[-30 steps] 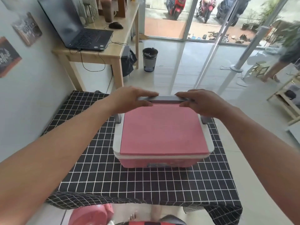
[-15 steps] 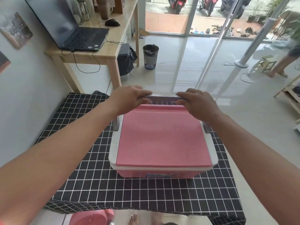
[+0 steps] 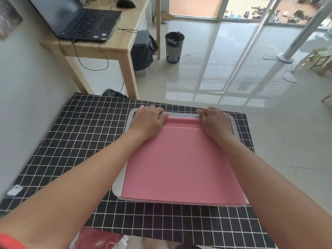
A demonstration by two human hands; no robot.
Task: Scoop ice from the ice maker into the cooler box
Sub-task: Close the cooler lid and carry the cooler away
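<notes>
A pink cooler box (image 3: 181, 164) with a grey rim stands shut on a table covered by a black checked cloth (image 3: 86, 141). Its grey handle (image 3: 182, 115) lies folded down along the far edge of the lid. My left hand (image 3: 148, 121) grips the handle's left end, fingers curled over it. My right hand (image 3: 215, 122) grips the handle's right end the same way. No ice maker or scoop shows in view.
A wooden desk (image 3: 111, 45) with a laptop (image 3: 79, 18) stands at the back left against the wall. A black bin (image 3: 174, 46) stands on the tiled floor beyond it. A small white item (image 3: 15, 190) lies at the cloth's left edge. A pink object (image 3: 97, 239) sits below the table's near edge.
The handle has swung from raised above the lid down to the far edge, both hands following it. My head has moved closer, looking more steeply down at the lid.
</notes>
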